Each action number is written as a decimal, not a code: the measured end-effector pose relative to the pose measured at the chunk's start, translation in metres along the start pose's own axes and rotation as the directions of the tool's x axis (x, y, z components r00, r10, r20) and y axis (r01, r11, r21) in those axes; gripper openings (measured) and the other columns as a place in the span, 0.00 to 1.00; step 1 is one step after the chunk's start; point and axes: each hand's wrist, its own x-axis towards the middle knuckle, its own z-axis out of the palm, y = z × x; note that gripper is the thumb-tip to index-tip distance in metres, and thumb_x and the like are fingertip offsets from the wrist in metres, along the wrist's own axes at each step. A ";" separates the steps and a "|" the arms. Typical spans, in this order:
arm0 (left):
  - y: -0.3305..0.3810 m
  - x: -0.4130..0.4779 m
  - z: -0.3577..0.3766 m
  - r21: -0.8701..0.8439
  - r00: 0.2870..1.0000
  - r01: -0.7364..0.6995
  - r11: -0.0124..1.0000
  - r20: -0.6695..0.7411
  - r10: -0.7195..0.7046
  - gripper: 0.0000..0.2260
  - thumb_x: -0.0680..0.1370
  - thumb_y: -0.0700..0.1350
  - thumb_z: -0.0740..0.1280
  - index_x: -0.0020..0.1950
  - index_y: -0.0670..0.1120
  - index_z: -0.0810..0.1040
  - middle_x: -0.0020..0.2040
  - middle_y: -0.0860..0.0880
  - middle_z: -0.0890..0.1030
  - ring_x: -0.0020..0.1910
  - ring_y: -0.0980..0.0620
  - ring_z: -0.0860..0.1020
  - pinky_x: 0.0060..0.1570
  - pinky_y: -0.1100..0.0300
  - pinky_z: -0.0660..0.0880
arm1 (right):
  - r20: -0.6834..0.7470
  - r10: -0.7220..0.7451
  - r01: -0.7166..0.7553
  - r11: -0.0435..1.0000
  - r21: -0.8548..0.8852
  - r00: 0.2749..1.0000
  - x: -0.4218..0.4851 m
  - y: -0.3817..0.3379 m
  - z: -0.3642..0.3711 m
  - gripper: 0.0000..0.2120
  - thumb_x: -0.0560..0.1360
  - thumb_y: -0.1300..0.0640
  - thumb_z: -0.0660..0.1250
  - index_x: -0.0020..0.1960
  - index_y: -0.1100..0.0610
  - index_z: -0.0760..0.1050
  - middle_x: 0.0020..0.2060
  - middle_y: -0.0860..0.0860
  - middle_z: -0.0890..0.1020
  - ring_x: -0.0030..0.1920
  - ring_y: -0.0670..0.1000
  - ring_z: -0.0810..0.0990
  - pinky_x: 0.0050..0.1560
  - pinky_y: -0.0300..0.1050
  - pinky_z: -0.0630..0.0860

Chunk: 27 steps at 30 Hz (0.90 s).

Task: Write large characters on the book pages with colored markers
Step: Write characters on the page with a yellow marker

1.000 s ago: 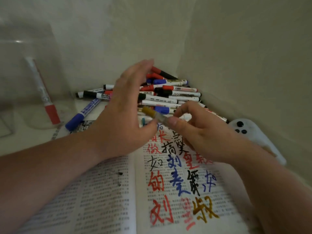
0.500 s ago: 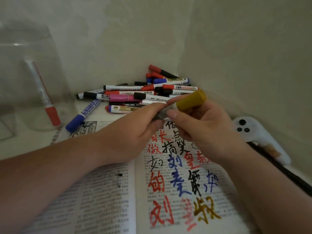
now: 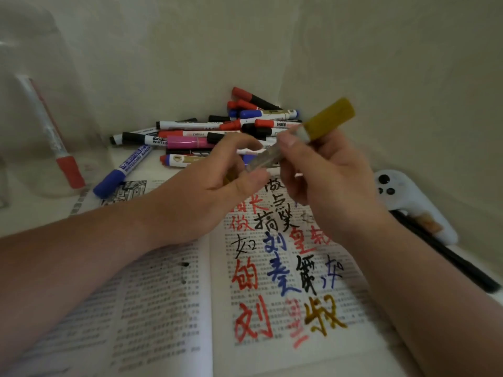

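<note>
Head view: R hand (image 3: pixel 326 180) pinches yellow marker (image 3: pixel 328 119) mid-barrel, thumb on top. Long axis slants: yellow end up-right beyond R fingers, other end down-left into curled L hand (image 3: pixel 201 191) fingertips; blur hides tip/cap. Open book (image 3: pixel 353 336) lies below both hands, written pg under R hand.

Gold marker (image 3: pixel 328 118) aslant above open book (image 3: pixel 163 308)

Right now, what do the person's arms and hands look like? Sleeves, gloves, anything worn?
Both forearms are bare up to the frame edge: no sleeves show. The left hand and right hand wear no gloves; no rings, watch or bands are visible. Nails are short and unpainted where they show.
</note>
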 end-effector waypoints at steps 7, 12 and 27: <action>-0.004 -0.004 0.002 0.194 0.996 -0.008 0.981 0.083 -0.008 0.22 0.82 0.37 0.58 0.65 0.62 0.60 0.51 0.61 0.73 0.50 0.62 0.75 0.45 0.66 0.74 | -0.309 0.011 -0.022 0.999 -0.032 0.951 0.017 0.001 -0.029 0.12 0.69 0.56 0.72 0.32 0.49 0.70 0.23 0.45 0.66 0.23 0.45 0.64 0.30 0.38 0.62; 0.000 -0.004 0.007 0.172 0.999 -0.042 0.984 0.008 0.042 0.18 0.81 0.39 0.65 0.62 0.60 0.65 0.54 0.59 0.77 0.55 0.65 0.80 0.53 0.63 0.79 | -0.161 0.082 -0.092 0.994 -0.058 0.984 0.012 -0.008 -0.033 0.11 0.77 0.62 0.70 0.38 0.56 0.72 0.24 0.53 0.73 0.23 0.52 0.69 0.26 0.39 0.63; -0.009 -0.003 0.000 0.396 0.961 -0.274 0.876 0.157 0.230 0.19 0.76 0.67 0.65 0.59 0.58 0.83 0.48 0.63 0.77 0.50 0.61 0.76 0.46 0.71 0.69 | 0.139 0.296 -0.247 0.924 -0.290 0.945 -0.084 -0.016 -0.070 0.07 0.65 0.51 0.77 0.36 0.53 0.82 0.30 0.65 0.77 0.28 0.59 0.74 0.28 0.46 0.73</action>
